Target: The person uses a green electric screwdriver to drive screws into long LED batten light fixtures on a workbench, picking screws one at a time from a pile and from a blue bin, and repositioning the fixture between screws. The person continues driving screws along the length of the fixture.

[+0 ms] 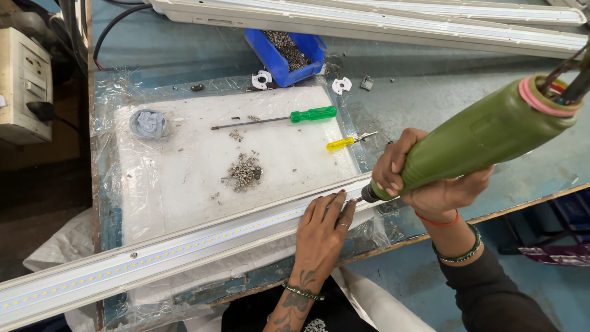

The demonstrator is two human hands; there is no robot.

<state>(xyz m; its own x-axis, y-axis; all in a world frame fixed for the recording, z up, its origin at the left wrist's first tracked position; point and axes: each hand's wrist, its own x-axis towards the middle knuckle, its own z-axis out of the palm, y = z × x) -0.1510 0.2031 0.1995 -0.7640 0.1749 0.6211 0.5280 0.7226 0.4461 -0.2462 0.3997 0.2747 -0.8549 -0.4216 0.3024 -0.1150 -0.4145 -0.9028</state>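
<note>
- At the far left edge, off the counter (430, 98), a beige box (23, 86) with a black plug sits on a lower surface.
- A long white LED light fixture (153, 258) lies slantwise along the counter's near edge, its strip of small yellow diodes facing up; its left end runs out past the near left corner.
- Behind it a white foam pad (184, 172) under clear plastic sheet covers the left part of the counter. On the pad lie a grey wad (148, 123) near its far left corner, a heap of small screws (244, 171) in the middle, a green-handled screwdriver (276, 118) and, at the pad's right edge, a smaller yellow-handled screwdriver (344, 142).
- A blue bin (286, 55) of screws stands at the pad's far edge, with white plastic end pieces (262, 79) just beside it.
- The left hand (321, 230) lies flat on the fixture, fingers spread and pressing down; its grip closes on nothing.
- The right hand (424, 178) has its grip wrapped tight around the front of a green electric screwdriver (479, 138), whose tip meets the fixture just beside the left fingertips.
- More white fixtures (399, 21) lie along the counter's far edge.
</note>
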